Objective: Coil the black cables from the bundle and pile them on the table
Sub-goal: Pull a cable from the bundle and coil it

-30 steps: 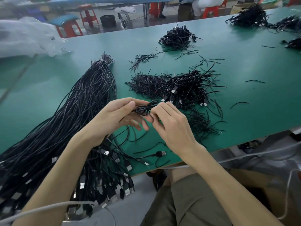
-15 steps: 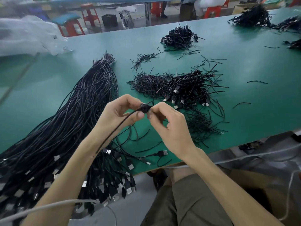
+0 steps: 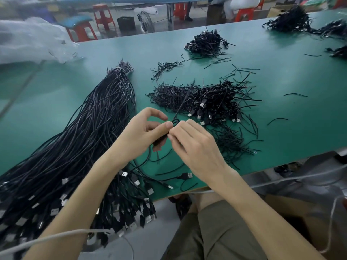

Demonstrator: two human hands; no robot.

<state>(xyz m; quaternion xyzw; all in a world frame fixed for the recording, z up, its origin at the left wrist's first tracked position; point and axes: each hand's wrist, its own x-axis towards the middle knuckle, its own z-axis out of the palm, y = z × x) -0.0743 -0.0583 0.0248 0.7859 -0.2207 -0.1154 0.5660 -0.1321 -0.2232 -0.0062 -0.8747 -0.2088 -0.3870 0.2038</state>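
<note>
Olive shorts [image 3: 216, 239] at the bottom edge, and a white cord [image 3: 56, 239] crosses the left forearm. The silver USB plugs [image 3: 131, 214] of the bundle hang over the near edge of the green table [image 3: 291, 81]. One loose USB cable [image 3: 185, 176] lies flat just inside that edge, below the right wrist.

Both hands are together above the table, with their fingertips touching. The left hand [image 3: 142, 136] pinches a small black cable [image 3: 162, 139] between thumb and curled fingers. The right hand [image 3: 195, 147] pinches the same cable from the other side. A small loop sticks up between the thumbs. The free tail runs up and away and is motion-blurred.

The bundle [image 3: 84, 132] of long black cables lies left of the hands. It runs diagonally from the near left corner to its bare ends farther up the table. The pile [image 3: 216, 102] of coiled cables sits just beyond the right hand, with plugs showing on its near side. Short wire pieces [image 3: 165, 66] are scattered behind it, with a smaller pile [image 3: 208, 42] farther back.

More black heaps [image 3: 289, 19] lie at the far right corner. A clear plastic bag [image 3: 28, 40] is at far left. Past the table are red stools [image 3: 102, 15] and a floor fan [image 3: 146, 22].
</note>
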